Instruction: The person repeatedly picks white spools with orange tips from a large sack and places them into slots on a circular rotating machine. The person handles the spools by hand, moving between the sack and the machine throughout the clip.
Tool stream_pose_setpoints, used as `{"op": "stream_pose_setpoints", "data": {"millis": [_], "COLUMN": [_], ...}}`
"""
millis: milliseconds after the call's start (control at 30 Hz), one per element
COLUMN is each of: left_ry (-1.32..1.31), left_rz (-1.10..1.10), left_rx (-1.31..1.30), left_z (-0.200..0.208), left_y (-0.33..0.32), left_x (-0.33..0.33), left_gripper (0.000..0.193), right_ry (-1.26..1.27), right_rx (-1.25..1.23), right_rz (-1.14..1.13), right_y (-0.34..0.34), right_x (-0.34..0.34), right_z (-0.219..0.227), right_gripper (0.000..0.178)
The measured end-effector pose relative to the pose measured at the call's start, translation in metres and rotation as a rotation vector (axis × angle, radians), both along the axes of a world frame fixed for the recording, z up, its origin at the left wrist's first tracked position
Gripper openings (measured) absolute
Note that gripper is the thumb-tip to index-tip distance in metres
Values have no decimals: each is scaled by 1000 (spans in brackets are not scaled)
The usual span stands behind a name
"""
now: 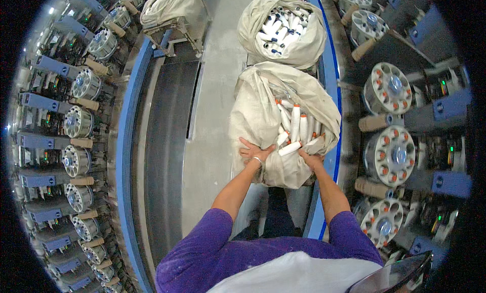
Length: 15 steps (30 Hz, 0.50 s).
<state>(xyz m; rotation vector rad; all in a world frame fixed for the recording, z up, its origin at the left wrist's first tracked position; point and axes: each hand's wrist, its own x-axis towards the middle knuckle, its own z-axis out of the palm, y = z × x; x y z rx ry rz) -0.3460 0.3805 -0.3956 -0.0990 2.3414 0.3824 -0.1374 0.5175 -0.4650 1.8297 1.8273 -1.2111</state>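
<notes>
In front of me stands a large off-white cloth sack (253,105), its mouth loosely folded open. Inside lie several white yarn bobbins (295,122) with orange ends. My left hand (255,151) lies on the near left side of the cloth, fingers spread and thumb toward the rim. At the near right of the mouth, my right hand (312,160) grips the sack's edge; some of its fingers are hidden by the folds. One white bobbin (289,148) rests on the near rim between my hands.
Beyond stands a second cloth sack (248,24) of white bobbins with dark ends. A cloth-covered cart (174,12) is at far left. Blue rails (130,121) edge the aisle. Machines with round bobbin magazines (390,156) line both sides, close on the right.
</notes>
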Motion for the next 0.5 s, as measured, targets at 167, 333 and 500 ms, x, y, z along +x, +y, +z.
{"op": "stream_pose_setpoints", "data": {"millis": [167, 333, 500], "left_ry": [-3, -402, -220], "left_rz": [-131, -47, -187], "left_rx": [239, 817, 74], "left_z": [-23, -30, 17], "left_y": [89, 49, -135], "left_x": [-78, -179, -184], "left_gripper": [146, 67, 59], "right_ry": [30, -75, -151], "right_rx": [-81, -155, 9], "right_rz": [68, 1, 90], "right_y": [123, 238, 336], "right_x": [-67, -151, -229], "right_z": [5, -6, -7], "right_gripper": [117, 121, 130]}}
